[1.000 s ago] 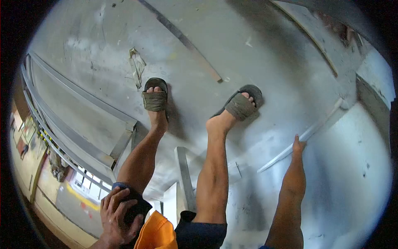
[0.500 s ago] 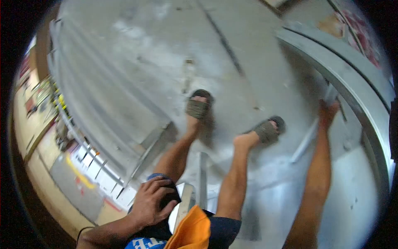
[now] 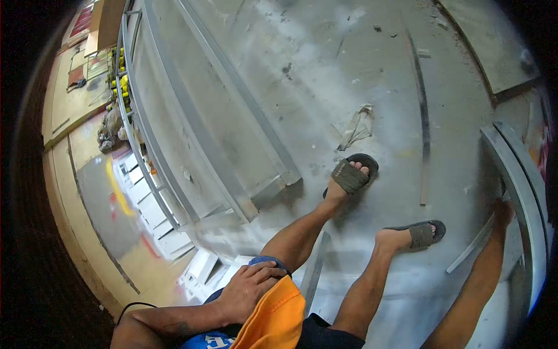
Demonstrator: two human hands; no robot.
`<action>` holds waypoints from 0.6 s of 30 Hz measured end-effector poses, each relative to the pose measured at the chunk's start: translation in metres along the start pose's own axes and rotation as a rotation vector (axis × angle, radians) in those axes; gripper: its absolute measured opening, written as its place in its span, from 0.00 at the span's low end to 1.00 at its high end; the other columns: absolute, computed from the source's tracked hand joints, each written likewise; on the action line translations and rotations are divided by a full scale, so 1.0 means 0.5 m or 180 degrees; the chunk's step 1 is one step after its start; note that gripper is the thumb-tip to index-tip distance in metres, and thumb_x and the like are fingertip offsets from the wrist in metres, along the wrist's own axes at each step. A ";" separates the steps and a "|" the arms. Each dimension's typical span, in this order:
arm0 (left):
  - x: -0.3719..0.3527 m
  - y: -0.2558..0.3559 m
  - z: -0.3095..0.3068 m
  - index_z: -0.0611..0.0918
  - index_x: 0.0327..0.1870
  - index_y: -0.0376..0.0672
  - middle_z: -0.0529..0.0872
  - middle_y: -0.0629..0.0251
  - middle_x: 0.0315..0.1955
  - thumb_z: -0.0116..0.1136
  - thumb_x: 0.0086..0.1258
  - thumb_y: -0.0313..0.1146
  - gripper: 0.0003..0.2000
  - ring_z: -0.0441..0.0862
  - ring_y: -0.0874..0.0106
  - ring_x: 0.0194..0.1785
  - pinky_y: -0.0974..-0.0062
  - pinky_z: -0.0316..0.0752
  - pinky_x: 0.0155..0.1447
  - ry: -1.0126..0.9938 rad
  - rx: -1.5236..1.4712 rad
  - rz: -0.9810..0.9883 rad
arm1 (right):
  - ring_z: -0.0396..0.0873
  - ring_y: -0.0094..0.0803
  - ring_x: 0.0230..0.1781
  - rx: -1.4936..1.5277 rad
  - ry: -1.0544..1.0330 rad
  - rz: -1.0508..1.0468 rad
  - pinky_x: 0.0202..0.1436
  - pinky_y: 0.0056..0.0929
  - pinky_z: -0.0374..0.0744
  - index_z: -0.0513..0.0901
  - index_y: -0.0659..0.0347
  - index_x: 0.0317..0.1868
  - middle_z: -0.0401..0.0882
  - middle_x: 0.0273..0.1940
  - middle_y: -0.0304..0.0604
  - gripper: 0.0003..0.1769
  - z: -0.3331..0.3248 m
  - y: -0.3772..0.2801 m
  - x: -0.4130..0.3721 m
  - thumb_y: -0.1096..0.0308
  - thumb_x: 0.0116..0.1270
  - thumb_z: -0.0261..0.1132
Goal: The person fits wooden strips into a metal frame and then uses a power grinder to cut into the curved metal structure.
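My left hand [image 3: 250, 289] rests on my bent knee, palm down over the dark blue shorts [image 3: 326, 333], fingers lying flat. An orange cloth [image 3: 276, 314] lies beside and partly under it. On the right, my right hand [image 3: 503, 213] reaches down beside a curved grey metal frame [image 3: 517, 186]; its fingers are dim and partly hidden, so I cannot tell what they hold. Close below it, a thin light strip [image 3: 468, 251] slants over the floor.
Long grey metal bars [image 3: 215, 125] lie at the upper left. A crumpled scrap [image 3: 357, 127] lies near my sandalled foot [image 3: 351, 174], and a dark flat strip [image 3: 424, 116] is farther right. White panels [image 3: 152, 200] and yellow items [image 3: 121, 72] stand at the left.
The view has swung left, so the floor, bars and my feet appear farther right. My left hand's fingers lie closer together on the knee; my right hand stays low beside the curved frame.
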State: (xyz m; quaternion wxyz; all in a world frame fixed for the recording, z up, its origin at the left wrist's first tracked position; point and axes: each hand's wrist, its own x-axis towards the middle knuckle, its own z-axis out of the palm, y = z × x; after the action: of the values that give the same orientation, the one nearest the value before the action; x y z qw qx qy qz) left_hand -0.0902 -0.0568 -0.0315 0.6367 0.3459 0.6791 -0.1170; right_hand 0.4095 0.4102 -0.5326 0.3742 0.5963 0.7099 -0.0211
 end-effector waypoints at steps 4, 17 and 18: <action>-0.002 -0.037 0.015 0.77 0.63 0.47 0.71 0.61 0.69 0.63 0.63 0.48 0.28 0.59 0.60 0.78 0.56 0.57 0.74 0.0211 -0.0136 0.0129 | 0.69 0.58 0.70 0.0423 -0.0064 -0.0075 0.72 0.48 0.69 0.61 0.63 0.77 0.67 0.73 0.57 0.47 0.104 0.041 -0.020 0.38 0.69 0.61; -0.027 -0.101 0.093 0.83 0.46 0.44 0.82 0.55 0.46 0.60 0.67 0.47 0.17 0.78 0.55 0.56 0.53 0.71 0.59 0.2031 -0.0780 0.0516 | 0.68 0.60 0.68 0.0552 -0.1949 -0.0552 0.72 0.47 0.67 0.61 0.77 0.70 0.69 0.66 0.71 0.45 -0.377 0.248 -0.897 0.49 0.65 0.65; -0.026 -0.108 0.112 0.83 0.47 0.44 0.83 0.54 0.47 0.60 0.67 0.48 0.18 0.78 0.53 0.56 0.51 0.72 0.57 0.1854 -0.0884 0.0516 | 0.72 0.56 0.65 0.0344 -0.2026 -0.0760 0.68 0.46 0.71 0.66 0.73 0.66 0.73 0.62 0.66 0.40 -0.401 0.272 -0.932 0.47 0.67 0.62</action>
State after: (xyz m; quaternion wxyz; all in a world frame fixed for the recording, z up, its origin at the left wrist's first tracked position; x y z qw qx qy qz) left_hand -0.0806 -0.1340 -0.0437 0.4642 0.3276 0.8123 0.1316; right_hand 0.4294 0.1578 -0.0724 0.5397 0.4914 0.6202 -0.2873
